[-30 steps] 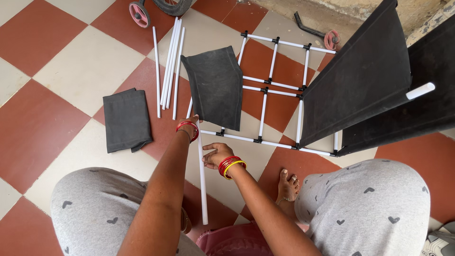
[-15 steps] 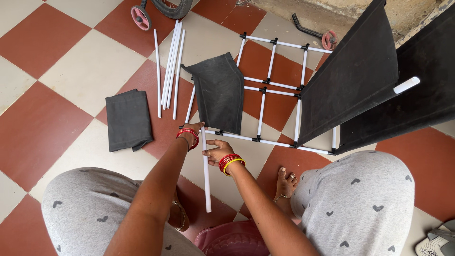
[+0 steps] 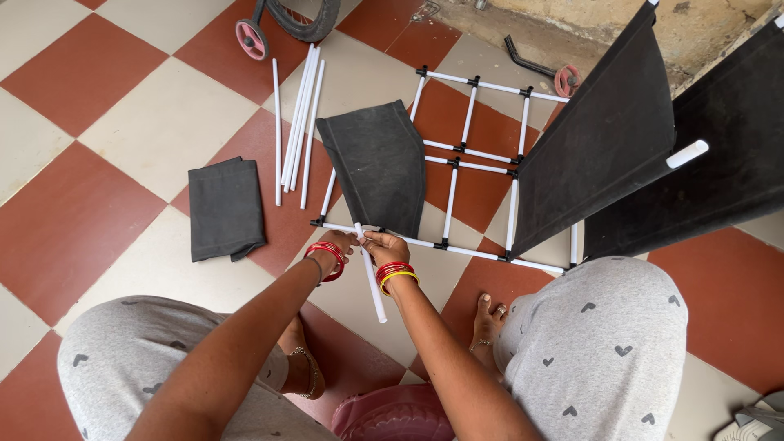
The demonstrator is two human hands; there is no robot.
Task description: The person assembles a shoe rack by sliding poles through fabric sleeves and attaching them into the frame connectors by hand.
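Head view: short white plastic tube [image 3: 371, 278] now swung up from half a second ago, top end brought to the near rail of the white tube-and-black-connector grid frame [image 3: 457, 163] on the checkered floor, pinched there by right hand [image 3: 385, 247] fingers, left hand [image 3: 339, 243] fingers closed beside it. Seemingly about to seat in a connector. No containers visible; dark grey fabric panel [image 3: 377, 163] draped on the frame, folded grey cloth [image 3: 225, 208] and loose white tubes [image 3: 298, 114] lying left.

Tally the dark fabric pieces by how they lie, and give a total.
Folded flat on the floor: 1
Draped over the white tube frame: 1
Stretched as upright panels: 2
Total: 4
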